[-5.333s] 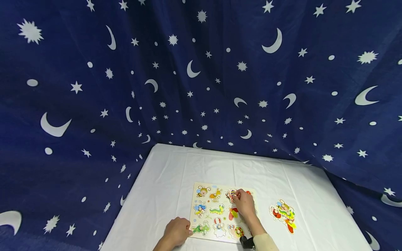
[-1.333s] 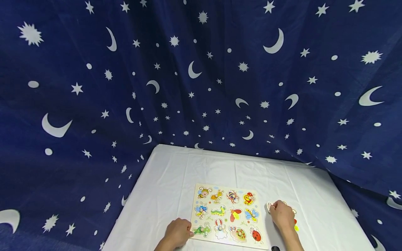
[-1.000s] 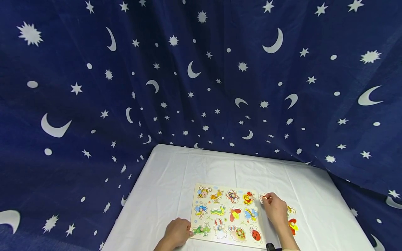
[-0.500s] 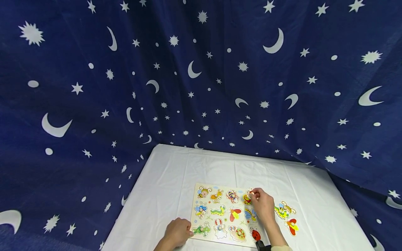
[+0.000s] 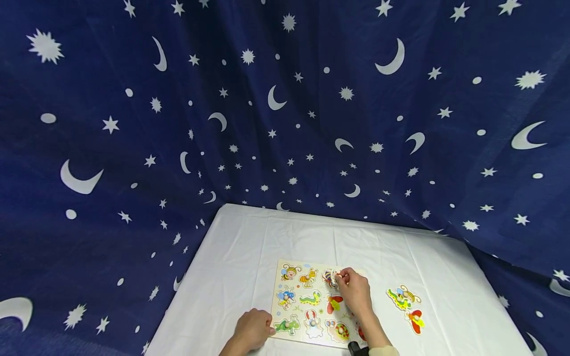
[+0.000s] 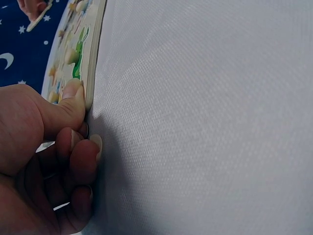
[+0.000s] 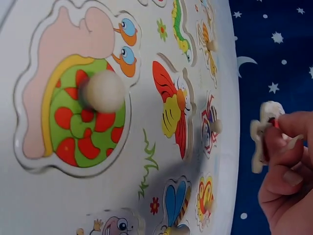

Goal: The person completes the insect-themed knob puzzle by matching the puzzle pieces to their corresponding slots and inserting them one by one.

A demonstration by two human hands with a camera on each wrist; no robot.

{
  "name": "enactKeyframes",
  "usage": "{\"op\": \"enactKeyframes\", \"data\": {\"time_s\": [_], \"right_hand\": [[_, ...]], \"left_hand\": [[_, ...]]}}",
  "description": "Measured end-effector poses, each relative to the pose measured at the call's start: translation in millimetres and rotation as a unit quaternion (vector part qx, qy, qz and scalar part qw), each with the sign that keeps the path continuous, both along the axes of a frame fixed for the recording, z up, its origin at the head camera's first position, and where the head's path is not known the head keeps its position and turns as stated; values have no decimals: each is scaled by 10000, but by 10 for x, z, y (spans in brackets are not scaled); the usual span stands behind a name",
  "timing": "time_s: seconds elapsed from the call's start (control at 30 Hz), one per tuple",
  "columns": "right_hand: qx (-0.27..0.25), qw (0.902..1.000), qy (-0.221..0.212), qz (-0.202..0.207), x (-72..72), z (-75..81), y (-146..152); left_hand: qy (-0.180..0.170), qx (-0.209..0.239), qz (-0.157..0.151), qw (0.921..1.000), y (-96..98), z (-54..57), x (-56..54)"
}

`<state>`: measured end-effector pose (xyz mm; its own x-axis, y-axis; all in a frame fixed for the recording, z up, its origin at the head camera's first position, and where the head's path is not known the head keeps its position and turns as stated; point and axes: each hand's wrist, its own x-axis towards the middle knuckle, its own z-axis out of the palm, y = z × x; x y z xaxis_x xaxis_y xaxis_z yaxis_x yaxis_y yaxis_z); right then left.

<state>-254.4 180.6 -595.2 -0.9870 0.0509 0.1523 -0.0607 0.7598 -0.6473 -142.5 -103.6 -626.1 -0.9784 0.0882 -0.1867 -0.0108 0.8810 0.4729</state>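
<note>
Pale wood edges the flat puzzle piece (image 7: 257, 147) my right grip (image 5: 355, 290) pinches; my left grip (image 5: 253, 330) holds the rectangular insect-painted board (image 5: 298, 306) cornerwise.

cream right sleeve (image 5: 384, 351), black wrist-worn device (image 5: 357, 349)

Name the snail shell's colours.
Green shell with red patches and a yellow edge, seen best in the right wrist view.
</note>
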Motion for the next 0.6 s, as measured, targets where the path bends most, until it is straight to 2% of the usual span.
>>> {"op": "enactKeyframes", "data": {"time_s": [0.13,0.3,0.43,0.6], "right_hand": [[389,9980,-475,163,47,18,17],[769,9907,-1084,275,141,84,163],[1174,9798,-1562,421,226,160,330],[1468,9607,-2313,457,347,255,494]], "left_hand": [[-9,17,12,10000,7,8,1],[10,3,-9,10000,8,0,3],[-48,-31,16,10000,5,-2,-4],[-77,13,15,10000,-7,9,-9]]}}
